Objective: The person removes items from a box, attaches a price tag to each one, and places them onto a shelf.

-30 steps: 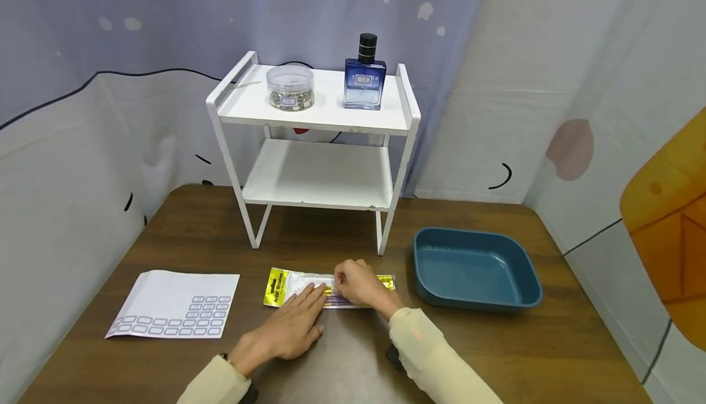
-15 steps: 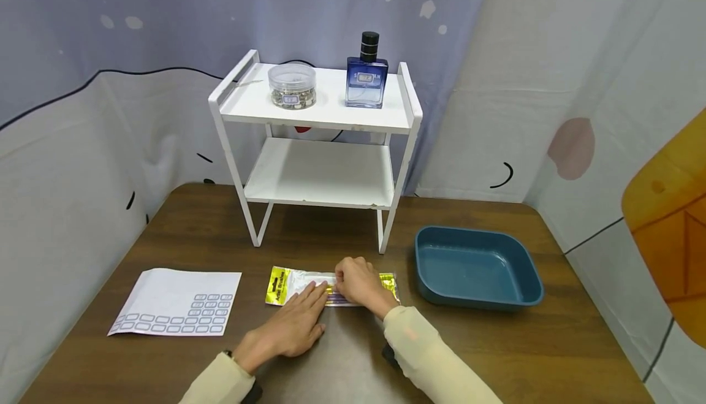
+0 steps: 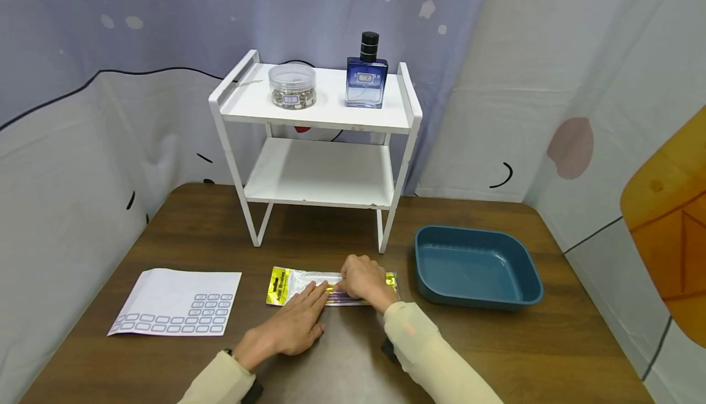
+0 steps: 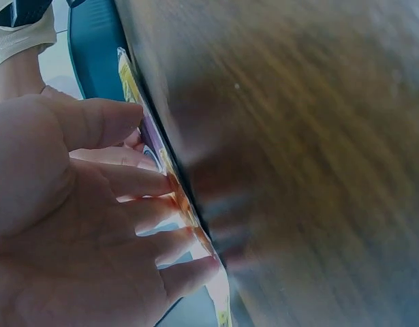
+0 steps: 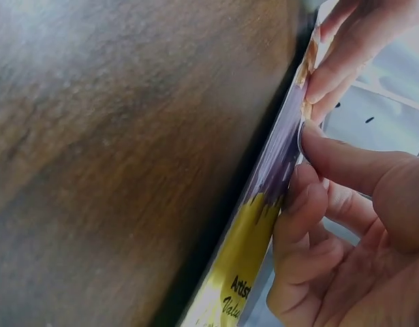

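Observation:
A flat plastic packet of artist brushes (image 3: 280, 286), with yellow ends and purple brush handles, lies on the table; its printed end (image 5: 229, 286) shows in the right wrist view. My left hand (image 3: 295, 324) rests with straight fingers on the packet's near edge, left of its middle. My right hand (image 3: 364, 280) is over the packet's right half, fingers curled. Its thumb and index finger are at a small sticker (image 5: 302, 144) with a dark outline, the thumb pressing it at the packet's surface. Most of the sticker is hidden by the thumb.
A white sheet of labels (image 3: 176, 300) lies to the left. On the right stands a blue-green tray (image 3: 477, 300). Behind is a white two-tier shelf (image 3: 320, 174) carrying a clear round jar (image 3: 292, 87) and a blue perfume bottle (image 3: 366, 82), both labelled.
My right hand has shifted slightly right along the packet, its thumb now reaching out to the left. My left hand stays on the packet.

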The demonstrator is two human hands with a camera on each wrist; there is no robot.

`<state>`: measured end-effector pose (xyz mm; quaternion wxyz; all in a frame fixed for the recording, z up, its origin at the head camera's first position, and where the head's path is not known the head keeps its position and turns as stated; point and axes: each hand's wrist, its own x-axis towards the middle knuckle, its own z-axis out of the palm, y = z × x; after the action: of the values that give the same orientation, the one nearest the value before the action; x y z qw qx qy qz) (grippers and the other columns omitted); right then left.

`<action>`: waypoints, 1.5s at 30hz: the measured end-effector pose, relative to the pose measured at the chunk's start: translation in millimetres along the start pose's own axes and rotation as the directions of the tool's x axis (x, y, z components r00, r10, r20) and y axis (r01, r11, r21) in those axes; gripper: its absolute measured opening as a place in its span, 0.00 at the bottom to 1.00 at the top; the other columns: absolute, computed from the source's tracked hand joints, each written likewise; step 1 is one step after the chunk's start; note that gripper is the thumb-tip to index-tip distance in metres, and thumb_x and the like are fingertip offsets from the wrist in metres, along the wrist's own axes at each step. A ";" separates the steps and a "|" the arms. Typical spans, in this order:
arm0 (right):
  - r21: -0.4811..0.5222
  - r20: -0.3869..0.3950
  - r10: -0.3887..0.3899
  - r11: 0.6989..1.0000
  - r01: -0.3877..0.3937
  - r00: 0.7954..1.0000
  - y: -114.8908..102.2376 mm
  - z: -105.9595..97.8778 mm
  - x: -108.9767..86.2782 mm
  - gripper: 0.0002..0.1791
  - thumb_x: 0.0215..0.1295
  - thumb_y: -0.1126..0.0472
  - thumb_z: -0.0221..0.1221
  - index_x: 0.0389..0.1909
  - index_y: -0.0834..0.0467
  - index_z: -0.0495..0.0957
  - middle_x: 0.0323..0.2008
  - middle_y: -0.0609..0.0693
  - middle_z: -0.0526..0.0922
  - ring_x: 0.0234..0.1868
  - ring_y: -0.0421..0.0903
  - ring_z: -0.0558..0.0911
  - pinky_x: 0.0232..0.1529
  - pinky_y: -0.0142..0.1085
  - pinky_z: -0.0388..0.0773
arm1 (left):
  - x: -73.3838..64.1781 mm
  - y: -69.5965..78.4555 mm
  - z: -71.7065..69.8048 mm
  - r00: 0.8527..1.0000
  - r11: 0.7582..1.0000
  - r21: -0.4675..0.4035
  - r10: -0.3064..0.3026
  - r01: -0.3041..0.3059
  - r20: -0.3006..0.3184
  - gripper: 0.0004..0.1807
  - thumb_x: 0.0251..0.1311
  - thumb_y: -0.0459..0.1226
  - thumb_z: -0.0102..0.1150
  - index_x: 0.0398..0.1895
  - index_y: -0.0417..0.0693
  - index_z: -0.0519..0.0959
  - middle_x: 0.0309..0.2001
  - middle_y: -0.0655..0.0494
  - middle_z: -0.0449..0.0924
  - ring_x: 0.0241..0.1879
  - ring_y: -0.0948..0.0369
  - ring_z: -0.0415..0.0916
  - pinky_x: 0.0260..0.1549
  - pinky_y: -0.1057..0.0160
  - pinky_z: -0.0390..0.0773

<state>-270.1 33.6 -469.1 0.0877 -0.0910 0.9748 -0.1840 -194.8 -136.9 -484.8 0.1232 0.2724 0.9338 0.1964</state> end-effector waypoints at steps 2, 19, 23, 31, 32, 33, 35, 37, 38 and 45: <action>0.014 0.009 0.021 1.000 -0.022 1.000 2.3 0.1 1.2 0.25 0.54 0.49 0.74 0.08 0.50 0.71 0.14 0.43 0.72 0.21 0.44 0.72 0.24 0.39 0.66 | 0.5 0.0 0.2 1.000 1.000 0.000 -0.002 0.002 0.007 0.33 0.69 0.37 0.54 0.72 0.29 0.60 0.78 0.38 0.52 0.77 0.39 0.47 0.71 0.37 0.56; 0.106 0.028 0.036 0.994 -0.039 0.999 24.5 -5.8 1.2 0.21 0.49 0.51 0.76 0.10 0.51 0.75 0.11 0.42 0.77 0.21 0.43 0.76 0.27 0.40 0.66 | 1.6 0.4 0.2 1.000 1.000 0.001 0.012 -0.012 0.000 0.34 0.67 0.36 0.55 0.72 0.28 0.60 0.77 0.37 0.53 0.77 0.38 0.48 0.71 0.38 0.57; 0.109 0.031 0.021 0.994 -0.025 0.999 28.8 -4.4 1.1 0.19 0.50 0.52 0.76 0.12 0.51 0.76 0.11 0.42 0.78 0.21 0.42 0.76 0.26 0.39 0.67 | 1.5 0.2 0.5 1.000 1.000 -0.004 0.000 0.000 -0.003 0.34 0.66 0.37 0.57 0.72 0.29 0.61 0.77 0.38 0.54 0.77 0.39 0.49 0.70 0.35 0.57; 0.270 -0.094 -0.134 0.950 0.155 0.987 41.5 -9.6 -3.0 0.17 0.57 0.56 0.71 0.14 0.54 0.78 0.14 0.41 0.73 0.19 0.39 0.71 0.21 0.31 0.66 | 3.1 0.1 -4.0 0.999 1.000 -0.011 0.001 -0.001 -0.041 0.33 0.64 0.37 0.61 0.69 0.31 0.66 0.75 0.38 0.60 0.75 0.39 0.55 0.69 0.34 0.59; 0.300 -0.115 -0.136 0.939 0.165 0.984 42.1 -12.9 -4.3 0.16 0.59 0.56 0.70 0.15 0.55 0.79 0.14 0.41 0.73 0.19 0.39 0.70 0.21 0.31 0.66 | 4.1 -0.3 -4.9 0.999 1.000 -0.010 0.010 -0.010 -0.052 0.32 0.63 0.36 0.61 0.68 0.31 0.67 0.74 0.38 0.62 0.74 0.38 0.57 0.68 0.34 0.60; 0.328 -0.142 -0.136 0.928 0.177 0.980 42.5 -16.8 -5.9 0.16 0.60 0.56 0.69 0.16 0.55 0.79 0.14 0.41 0.73 0.19 0.38 0.70 0.21 0.30 0.66 | 5.1 -0.5 -6.4 0.998 1.000 -0.011 0.014 -0.015 -0.062 0.31 0.63 0.36 0.62 0.67 0.31 0.68 0.73 0.37 0.63 0.73 0.38 0.58 0.68 0.35 0.61; 0.382 -0.212 -0.120 0.903 0.195 0.970 41.5 -26.5 -9.9 0.15 0.62 0.55 0.68 0.19 0.54 0.80 0.14 0.42 0.73 0.18 0.39 0.70 0.21 0.31 0.66 | 7.9 -1.5 -8.7 0.996 1.000 -0.011 0.022 -0.023 -0.088 0.29 0.63 0.35 0.62 0.65 0.31 0.71 0.70 0.36 0.67 0.71 0.37 0.62 0.66 0.36 0.63; 0.428 -0.313 -0.108 0.871 0.242 0.944 39.6 -36.6 -14.6 0.14 0.63 0.55 0.67 0.21 0.55 0.80 0.15 0.44 0.75 0.19 0.39 0.71 0.22 0.31 0.68 | 11.5 -2.6 -10.8 0.992 1.000 -0.018 0.017 -0.019 -0.122 0.27 0.62 0.34 0.63 0.64 0.32 0.73 0.67 0.36 0.71 0.68 0.38 0.66 0.65 0.36 0.65; 0.444 -0.376 -0.103 0.852 0.277 0.921 39.0 -41.1 -16.7 0.13 0.64 0.56 0.67 0.22 0.55 0.81 0.16 0.45 0.76 0.19 0.39 0.71 0.22 0.31 0.69 | 13.6 -3.1 -12.0 0.990 1.000 -0.021 0.011 -0.015 -0.142 0.26 0.62 0.33 0.63 0.63 0.32 0.74 0.66 0.36 0.72 0.67 0.38 0.68 0.64 0.36 0.67; 0.353 -0.802 -0.051 0.763 0.542 0.595 38.2 -68.8 -24.2 0.10 0.64 0.63 0.66 0.24 0.61 0.82 0.15 0.50 0.75 0.17 0.37 0.70 0.20 0.24 0.66 | 35.0 -7.4 -19.9 0.973 0.999 -0.032 0.023 -0.032 -0.232 0.23 0.60 0.33 0.66 0.59 0.35 0.78 0.61 0.35 0.76 0.61 0.38 0.72 0.59 0.36 0.71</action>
<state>-266.3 97.2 -417.0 -0.3352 -0.1459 0.7871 -0.4968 -233.7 -129.1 -474.6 0.0159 0.2583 0.9343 0.2451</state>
